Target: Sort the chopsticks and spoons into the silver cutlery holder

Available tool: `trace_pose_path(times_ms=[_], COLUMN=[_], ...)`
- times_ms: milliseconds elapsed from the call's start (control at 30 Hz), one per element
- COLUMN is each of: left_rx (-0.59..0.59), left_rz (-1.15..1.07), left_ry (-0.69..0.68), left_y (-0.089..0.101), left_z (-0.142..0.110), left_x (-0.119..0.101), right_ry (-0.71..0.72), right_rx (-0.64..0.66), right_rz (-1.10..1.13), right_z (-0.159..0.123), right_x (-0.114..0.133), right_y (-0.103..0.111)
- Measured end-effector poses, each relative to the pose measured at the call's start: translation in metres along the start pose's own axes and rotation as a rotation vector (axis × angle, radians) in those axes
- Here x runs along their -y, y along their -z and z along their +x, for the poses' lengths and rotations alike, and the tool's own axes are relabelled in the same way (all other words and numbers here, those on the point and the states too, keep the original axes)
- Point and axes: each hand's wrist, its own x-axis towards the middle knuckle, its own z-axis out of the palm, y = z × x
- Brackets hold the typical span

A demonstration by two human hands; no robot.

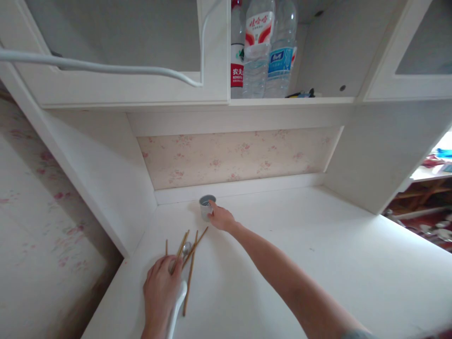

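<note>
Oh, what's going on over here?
Someone is handling utensils at a white tabletop. Their right hand is stretched out to the rim of an upright grey cup near the back. Their left hand is over some chopsticks, beside a metal spoon and a white utensil; whether it grips them is unclear.

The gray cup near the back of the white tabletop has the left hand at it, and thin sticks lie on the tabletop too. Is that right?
Not quite: the head view shows the right hand at the gray cup. Thin sticks do lie on the tabletop.
</note>
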Motion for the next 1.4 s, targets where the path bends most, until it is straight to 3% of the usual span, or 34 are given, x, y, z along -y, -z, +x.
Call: trace_pose_path(times_ms=[200, 433, 533, 733, 900, 1000, 1400], left_rx=[-0.167, -0.248, -0.172, 0.140, 0.329, 0.405, 0.478], left_rz=[-0.124, -0.175, -0.103, -0.018, -0.050, -0.062, -0.077], left_ry=[-0.051, -0.480, -0.586, -0.672, -0.670, -0.647, -0.556], left_y=[0.001, -0.011, -0.011, -0.013, -0.029, -0.035, -0.037], left_z=[0.001, -0.015, -0.028, -0.056, -0.064, -0.066, -0.072], left_x=[0.010, -0.020, -0.042, -0.088, -0.096, -0.096, -0.098], right_ry=[-0.017, 0.031, 0.042, 0.044, 0.091, 0.094, 0.188], right_rx=[-0.095, -0.287, -0.321, -0.335, -0.303, -0.277, -0.267], right_rz=[-0.070, 0.026, 0.088, 0.170, 0.174, 0.173, 0.254], right_z=[0.008, -0.033, -0.067, -0.135, -0.172, -0.183, -0.190], right_x=[0.000, -0.030, -0.049, -0.076, -0.086, -0.090, -0.099], right_y=[0.003, 0.031, 0.040, 0.044, 0.040, 0.038, 0.024])
